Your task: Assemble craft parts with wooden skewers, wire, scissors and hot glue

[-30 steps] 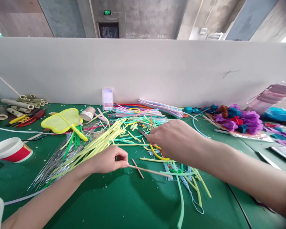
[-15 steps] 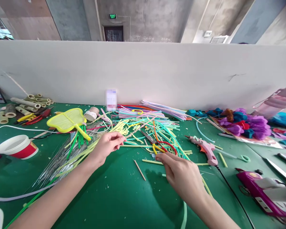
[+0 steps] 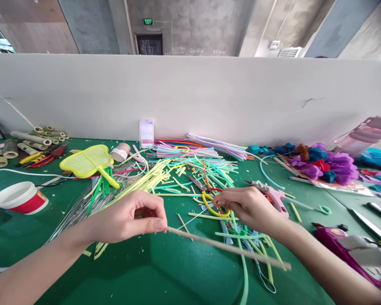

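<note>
My left hand (image 3: 131,218) pinches one end of a thin wooden stick (image 3: 228,249), which points right and toward me above the green table (image 3: 165,271). My right hand (image 3: 249,205) is closed over the scissors (image 3: 206,192), whose yellow and red handle loops lie among cut pastel pipe-cleaner pieces (image 3: 178,173). Whether the fingers grip the handles or only touch them, I cannot tell. A short second stick (image 3: 184,224) lies on the table between my hands.
A pink glue gun (image 3: 274,197) lies right of my right hand. A yellow fan (image 3: 87,161), a red and white cup (image 3: 17,197), bamboo tubes (image 3: 34,137) and silver wires (image 3: 73,212) sit left. Purple and blue felt flowers (image 3: 324,163) lie far right. A white partition (image 3: 190,97) backs the table.
My left hand came back toward me and lowered, swinging the stick from pointing up-right to pointing right across the table. My right hand moved forward from the table's front onto the scissors' handles.
</note>
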The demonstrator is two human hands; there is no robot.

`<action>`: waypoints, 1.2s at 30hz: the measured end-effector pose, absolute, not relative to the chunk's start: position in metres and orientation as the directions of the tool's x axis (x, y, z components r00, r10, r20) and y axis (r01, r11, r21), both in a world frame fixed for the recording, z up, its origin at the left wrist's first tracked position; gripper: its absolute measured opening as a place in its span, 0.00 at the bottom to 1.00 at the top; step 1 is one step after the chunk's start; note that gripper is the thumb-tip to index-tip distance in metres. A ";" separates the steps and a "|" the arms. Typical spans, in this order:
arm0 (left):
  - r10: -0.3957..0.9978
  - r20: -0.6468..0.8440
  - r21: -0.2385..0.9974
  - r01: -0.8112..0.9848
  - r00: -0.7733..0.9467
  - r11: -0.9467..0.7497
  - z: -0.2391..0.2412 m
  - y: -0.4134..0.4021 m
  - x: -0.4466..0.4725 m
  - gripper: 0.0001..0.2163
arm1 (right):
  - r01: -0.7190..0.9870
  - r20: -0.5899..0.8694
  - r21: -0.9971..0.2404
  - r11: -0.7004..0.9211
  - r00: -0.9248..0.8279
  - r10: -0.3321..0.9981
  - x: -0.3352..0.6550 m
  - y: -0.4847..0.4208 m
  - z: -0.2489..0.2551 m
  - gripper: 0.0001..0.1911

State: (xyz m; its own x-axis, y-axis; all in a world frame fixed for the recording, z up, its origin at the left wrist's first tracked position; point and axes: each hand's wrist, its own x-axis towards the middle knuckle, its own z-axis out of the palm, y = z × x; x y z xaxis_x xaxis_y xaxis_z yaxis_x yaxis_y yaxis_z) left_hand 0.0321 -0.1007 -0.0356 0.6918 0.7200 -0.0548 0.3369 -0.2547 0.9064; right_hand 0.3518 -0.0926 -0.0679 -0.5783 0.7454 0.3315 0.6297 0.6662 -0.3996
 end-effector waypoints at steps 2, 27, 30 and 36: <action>0.681 -0.058 0.810 0.433 0.730 -0.396 -0.034 -0.103 0.033 0.11 | 0.651 0.313 -0.347 0.675 -0.598 0.738 0.352 -0.090 -0.063 0.19; 0.970 0.006 0.926 0.365 0.241 -0.096 -0.093 -0.058 0.047 0.12 | 0.828 0.360 -0.347 0.440 -0.316 0.878 0.327 -0.133 -0.128 0.21; 0.962 -0.083 0.957 0.292 0.260 0.003 -0.083 -0.065 0.045 0.12 | 0.780 0.360 -0.436 0.449 -0.306 0.881 0.332 -0.128 -0.128 0.19; 0.828 -0.086 0.928 0.347 0.554 -0.135 -0.059 -0.074 0.028 0.13 | 0.636 0.289 -0.579 0.510 -0.424 0.858 0.347 -0.111 -0.113 0.18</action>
State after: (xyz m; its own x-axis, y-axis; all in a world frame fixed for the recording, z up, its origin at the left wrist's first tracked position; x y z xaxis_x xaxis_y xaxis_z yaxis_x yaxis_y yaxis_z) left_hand 0.0278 -0.0743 -0.0593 0.5539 0.8281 -0.0862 0.3470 -0.1355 0.9280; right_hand 0.3472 -0.1107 -0.1134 -0.4244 0.8581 0.2890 0.6361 0.5097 -0.5793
